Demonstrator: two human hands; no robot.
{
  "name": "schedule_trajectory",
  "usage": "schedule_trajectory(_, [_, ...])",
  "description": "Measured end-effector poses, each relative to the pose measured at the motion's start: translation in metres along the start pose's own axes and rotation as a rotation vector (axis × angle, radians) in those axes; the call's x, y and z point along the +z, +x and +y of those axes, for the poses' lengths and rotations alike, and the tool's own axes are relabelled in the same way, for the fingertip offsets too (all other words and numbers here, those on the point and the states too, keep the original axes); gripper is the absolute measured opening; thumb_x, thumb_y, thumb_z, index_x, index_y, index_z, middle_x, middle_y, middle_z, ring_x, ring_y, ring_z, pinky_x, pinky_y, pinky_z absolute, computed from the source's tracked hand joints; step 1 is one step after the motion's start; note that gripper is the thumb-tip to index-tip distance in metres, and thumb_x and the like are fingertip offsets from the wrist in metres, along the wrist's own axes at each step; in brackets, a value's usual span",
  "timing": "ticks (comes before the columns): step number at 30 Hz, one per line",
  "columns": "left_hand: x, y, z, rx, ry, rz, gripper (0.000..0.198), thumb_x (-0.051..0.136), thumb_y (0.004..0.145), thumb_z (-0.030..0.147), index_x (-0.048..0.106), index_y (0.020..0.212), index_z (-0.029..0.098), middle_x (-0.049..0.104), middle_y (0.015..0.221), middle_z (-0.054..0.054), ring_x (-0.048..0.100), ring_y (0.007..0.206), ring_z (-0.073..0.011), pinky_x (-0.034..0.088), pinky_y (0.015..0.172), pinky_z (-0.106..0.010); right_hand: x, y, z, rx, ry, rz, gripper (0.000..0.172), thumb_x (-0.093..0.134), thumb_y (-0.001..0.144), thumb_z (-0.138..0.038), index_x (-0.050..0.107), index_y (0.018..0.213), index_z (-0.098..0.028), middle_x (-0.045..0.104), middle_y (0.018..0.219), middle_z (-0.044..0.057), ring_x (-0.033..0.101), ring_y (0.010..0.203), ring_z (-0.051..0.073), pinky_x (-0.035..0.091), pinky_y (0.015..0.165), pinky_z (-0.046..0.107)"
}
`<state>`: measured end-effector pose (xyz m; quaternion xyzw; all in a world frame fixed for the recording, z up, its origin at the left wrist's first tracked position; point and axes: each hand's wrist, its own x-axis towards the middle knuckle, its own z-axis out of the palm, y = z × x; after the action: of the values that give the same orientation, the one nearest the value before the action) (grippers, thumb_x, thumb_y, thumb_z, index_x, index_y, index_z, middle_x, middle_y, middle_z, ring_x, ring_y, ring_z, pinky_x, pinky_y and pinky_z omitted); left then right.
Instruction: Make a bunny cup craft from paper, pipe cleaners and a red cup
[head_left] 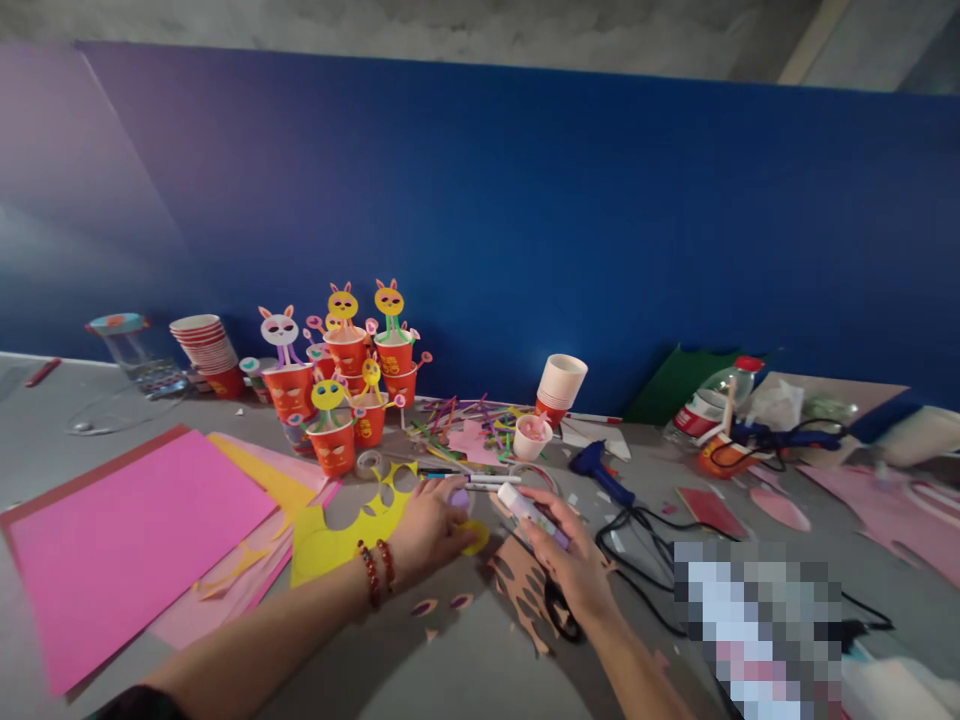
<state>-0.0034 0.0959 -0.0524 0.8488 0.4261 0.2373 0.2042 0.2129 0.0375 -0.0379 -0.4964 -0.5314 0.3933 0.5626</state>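
My left hand (429, 525), with beaded bracelets at its wrist, is closed on a round yellow paper piece (475, 539) that shows past the thumb. A small purple thing (459, 498), perhaps a cap, sits at its fingers. My right hand (583, 560) grips a glue stick (531, 514), white at the end pointing left. Below it lie a cut-up tan paper sheet (521, 580) and dark scissors handles (561, 612), partly hidden. Two paper eye shapes (424, 607) rest on the table near my left wrist. A yellow sheet with round cutouts (337, 540) lies under my left forearm.
Red paper cups (331, 446) with paper animal heads stand at the back left. Pink sheets (150, 540) cover the left side. Colored sticks (480, 425), stacked cups (562, 380) and a blue glue gun (600, 470) with black cord lie behind and right. A bottle (709, 405) stands farther right.
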Motion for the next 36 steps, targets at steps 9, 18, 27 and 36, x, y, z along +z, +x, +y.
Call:
schedule_trajectory(9, [0.001,-0.003,0.004,0.018,-0.2,-0.024,0.036,0.05,0.096,0.041,0.076,0.083,0.021,0.057,0.139,-0.007,0.054,0.124,-0.0255,0.043,0.108,-0.038,0.003,-0.002,0.007,0.106,0.218,-0.013,0.05,0.065,0.09,-0.049,0.053,0.134,-0.029,0.064,0.082,-0.001,0.054,0.054,0.012,0.046,0.05,0.023])
schedule_trajectory(18, [0.008,0.0,0.012,-0.029,-0.573,-0.09,0.044,0.042,0.099,0.048,0.076,0.098,0.021,0.063,0.128,-0.009,0.057,0.122,-0.0241,0.046,0.106,-0.036,0.014,0.0,0.016,0.034,0.041,-0.055,0.051,0.074,0.079,-0.034,0.059,0.126,-0.025,0.065,0.13,0.008,0.061,0.119,0.029,0.049,0.101,0.04])
schedule_trajectory(27, [-0.003,-0.002,0.002,0.052,-0.107,-0.185,0.043,0.052,0.092,0.057,0.08,0.09,0.024,0.035,0.159,-0.008,0.027,0.145,-0.037,0.029,0.115,-0.055,0.003,0.003,0.017,0.009,-0.007,0.013,0.048,0.076,0.079,-0.032,0.062,0.125,-0.024,0.069,0.119,0.006,0.064,0.106,0.027,0.052,0.091,0.036])
schedule_trajectory(36, [-0.016,-0.007,0.014,0.148,-0.368,-0.149,0.037,0.056,0.093,0.047,0.067,0.118,0.022,0.06,0.136,-0.012,0.055,0.125,-0.0287,0.042,0.108,-0.044,0.005,-0.002,0.012,0.021,0.087,0.01,0.043,0.076,0.079,-0.033,0.064,0.12,-0.025,0.07,0.116,0.005,0.064,0.107,0.028,0.053,0.09,0.035])
